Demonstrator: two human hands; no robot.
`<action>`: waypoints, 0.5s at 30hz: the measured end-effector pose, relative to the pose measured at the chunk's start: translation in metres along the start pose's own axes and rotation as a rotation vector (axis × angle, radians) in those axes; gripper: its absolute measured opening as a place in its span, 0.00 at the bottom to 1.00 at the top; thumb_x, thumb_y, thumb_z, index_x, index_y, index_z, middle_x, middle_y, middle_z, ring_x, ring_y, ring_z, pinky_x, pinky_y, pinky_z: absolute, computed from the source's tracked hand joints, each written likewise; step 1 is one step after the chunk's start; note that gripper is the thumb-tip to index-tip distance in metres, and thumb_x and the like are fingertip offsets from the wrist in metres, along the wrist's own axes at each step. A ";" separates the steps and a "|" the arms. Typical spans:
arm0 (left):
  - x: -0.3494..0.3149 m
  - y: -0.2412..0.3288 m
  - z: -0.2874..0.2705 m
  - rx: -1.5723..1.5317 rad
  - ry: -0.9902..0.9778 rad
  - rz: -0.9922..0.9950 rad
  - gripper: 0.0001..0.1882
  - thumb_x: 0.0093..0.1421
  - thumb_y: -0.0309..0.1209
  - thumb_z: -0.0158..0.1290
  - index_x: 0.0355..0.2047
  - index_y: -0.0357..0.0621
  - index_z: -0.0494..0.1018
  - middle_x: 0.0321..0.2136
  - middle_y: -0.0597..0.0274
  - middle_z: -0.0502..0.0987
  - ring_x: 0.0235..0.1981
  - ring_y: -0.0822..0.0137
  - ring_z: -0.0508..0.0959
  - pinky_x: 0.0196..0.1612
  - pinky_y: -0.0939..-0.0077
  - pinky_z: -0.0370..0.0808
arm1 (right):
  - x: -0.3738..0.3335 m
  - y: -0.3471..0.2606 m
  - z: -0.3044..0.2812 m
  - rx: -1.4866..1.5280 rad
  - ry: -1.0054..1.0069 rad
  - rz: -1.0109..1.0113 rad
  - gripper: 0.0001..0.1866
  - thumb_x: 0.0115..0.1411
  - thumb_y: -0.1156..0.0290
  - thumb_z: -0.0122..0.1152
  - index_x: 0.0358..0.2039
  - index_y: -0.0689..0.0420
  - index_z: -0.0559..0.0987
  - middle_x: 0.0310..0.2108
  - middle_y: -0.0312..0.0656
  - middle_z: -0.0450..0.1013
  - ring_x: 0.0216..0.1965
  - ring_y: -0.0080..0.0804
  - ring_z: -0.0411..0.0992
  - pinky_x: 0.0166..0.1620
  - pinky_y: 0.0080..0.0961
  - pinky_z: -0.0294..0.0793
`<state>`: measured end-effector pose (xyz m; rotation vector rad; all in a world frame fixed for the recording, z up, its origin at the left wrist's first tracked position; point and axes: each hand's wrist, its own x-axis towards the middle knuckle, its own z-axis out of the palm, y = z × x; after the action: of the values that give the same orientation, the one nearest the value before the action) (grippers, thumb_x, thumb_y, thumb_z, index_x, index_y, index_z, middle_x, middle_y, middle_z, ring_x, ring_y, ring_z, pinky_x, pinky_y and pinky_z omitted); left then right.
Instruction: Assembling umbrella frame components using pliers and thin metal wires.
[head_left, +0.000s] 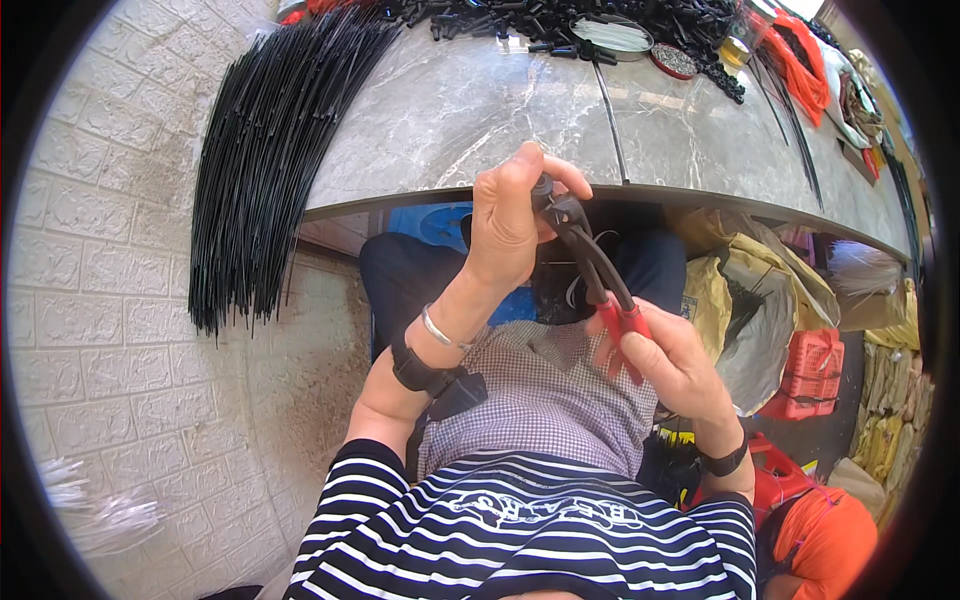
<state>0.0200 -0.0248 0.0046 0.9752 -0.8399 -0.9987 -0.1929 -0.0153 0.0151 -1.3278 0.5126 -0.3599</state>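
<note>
My left hand (508, 215) is raised at the table's front edge, fingers curled round a small black cylindrical part (543, 186). Red-handled pliers (628, 322) are gripped in my right hand (672, 362), their dark metal arms slanting up and left. The head of the pliers meets the black part beside my left fingers. Whether the jaws bite on it, I cannot tell. Behind my hands, one thin black rod (610, 125) lies across the grey marbled table (460, 120).
A thick bundle of thin black rods (270, 160) overhangs the table's left end. Black tubular parts (480, 20), an oval tin of white sticks (612, 36) and a round red tin (674, 60) sit at the back. Sacks (745, 340) and a red basket (812, 375) stand right.
</note>
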 end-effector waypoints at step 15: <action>-0.002 0.002 0.004 0.166 0.012 0.148 0.30 0.66 0.46 0.36 0.22 0.34 0.76 0.12 0.70 0.67 0.13 0.83 0.60 0.16 0.86 0.53 | 0.000 0.007 0.007 -0.649 0.268 -0.166 0.13 0.63 0.72 0.48 0.46 0.65 0.69 0.22 0.46 0.70 0.21 0.32 0.70 0.28 0.26 0.69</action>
<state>0.0158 -0.0233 0.0076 1.0428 -0.9821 -0.8051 -0.1893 -0.0086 0.0097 -1.9713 0.7858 -0.5399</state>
